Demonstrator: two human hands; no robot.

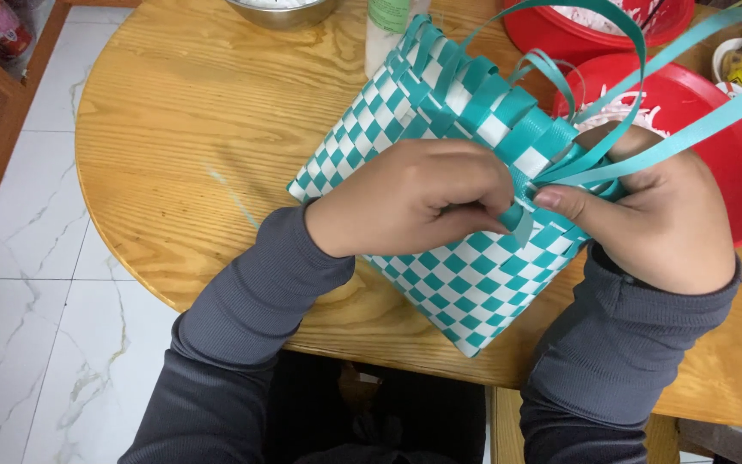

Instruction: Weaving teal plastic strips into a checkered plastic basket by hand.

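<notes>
On the round wooden table (173, 129), both hands' fingers (474, 202) pinched shut on the teal-and-white woven basket's (457, 283) strips.

A basket (465, 283) of smooth, slightly glossy teal and white plastic strips lies on a varnished wooden table (182, 129) with clear grain, beside shiny red plastic bowls (732, 146), a metal bowl (285, 10) and polished marble-look floor tiles (36, 344).

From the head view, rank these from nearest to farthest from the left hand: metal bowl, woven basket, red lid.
1. Woven basket: under the left hand, touching.
2. Red lid: to the right, beyond the right hand.
3. Metal bowl: at the table's far edge.
</notes>
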